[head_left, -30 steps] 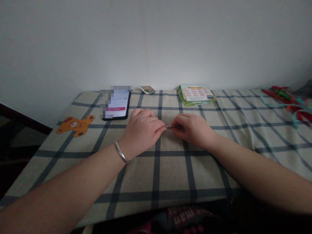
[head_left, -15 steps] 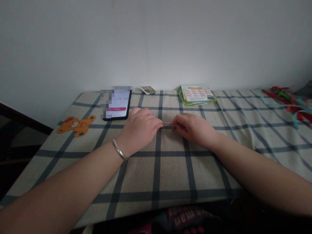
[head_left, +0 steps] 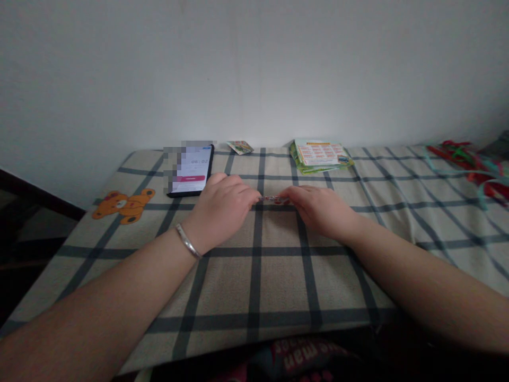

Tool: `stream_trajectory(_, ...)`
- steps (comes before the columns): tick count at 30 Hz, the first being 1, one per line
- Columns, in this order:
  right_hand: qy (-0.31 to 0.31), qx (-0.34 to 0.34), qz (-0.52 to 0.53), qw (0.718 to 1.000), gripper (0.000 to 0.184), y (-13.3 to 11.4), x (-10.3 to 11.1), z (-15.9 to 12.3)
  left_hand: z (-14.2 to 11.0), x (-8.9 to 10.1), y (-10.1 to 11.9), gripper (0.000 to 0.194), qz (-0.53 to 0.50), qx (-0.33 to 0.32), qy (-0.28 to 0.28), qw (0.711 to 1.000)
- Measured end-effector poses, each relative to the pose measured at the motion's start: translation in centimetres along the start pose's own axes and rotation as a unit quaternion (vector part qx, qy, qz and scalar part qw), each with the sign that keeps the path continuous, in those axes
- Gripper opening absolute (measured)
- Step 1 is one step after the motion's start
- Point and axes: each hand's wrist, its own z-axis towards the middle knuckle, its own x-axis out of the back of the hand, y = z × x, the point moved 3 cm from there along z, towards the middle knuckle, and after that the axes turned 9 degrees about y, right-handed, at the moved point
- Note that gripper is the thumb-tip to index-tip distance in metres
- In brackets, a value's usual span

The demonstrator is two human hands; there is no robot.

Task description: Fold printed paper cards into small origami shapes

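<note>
Together, left hand point(head_left: 226, 209) and right hand point(head_left: 324, 212), nearly closed, pinch a thin piece point(head_left: 272, 198)

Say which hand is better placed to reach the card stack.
Probably the right hand: it lies just in front of the card stack, while the left hand is nearer the phone. Both seem to hold the thin item between them.

On your left wrist point(head_left: 199, 233), at eight o'clock, you wear a narrow, silvery bracelet point(head_left: 187, 242). At six o'clock your clothes point(head_left: 258, 364) are dark, with pink-white letters point(head_left: 295, 361).
</note>
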Motion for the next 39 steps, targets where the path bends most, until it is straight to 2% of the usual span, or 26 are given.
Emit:
stream_trajectory(8,0.043,-0.009,0.023,0.999,0.026,0.7,-0.1,0.1,0.1,0.6,-0.4,0.029,0.034,-0.009,0.001,0.999)
stream_trajectory(15,0.043,-0.045,0.043,0.997,0.016,1.7,-0.2,0.1,-0.2,-0.7,-0.5,0.025,0.003,0.009,-0.044,0.999)
stream_trajectory(18,0.055,-0.032,0.039,0.997,0.018,2.0,-0.4,0.2,-0.2,-0.9,-0.5,0.024,-0.014,0.023,-0.045,0.999)
stream_trajectory(26,0.053,-0.012,0.009,0.998,0.027,1.2,-0.5,0.2,-0.2,-0.6,-0.3,0.028,-0.057,0.037,-0.005,0.998)
stream_trajectory(39,0.082,0.023,0.009,0.996,0.017,-0.1,-1.1,0.8,0.1,-1.9,0.3,0.020,-0.078,0.043,-0.003,0.996)
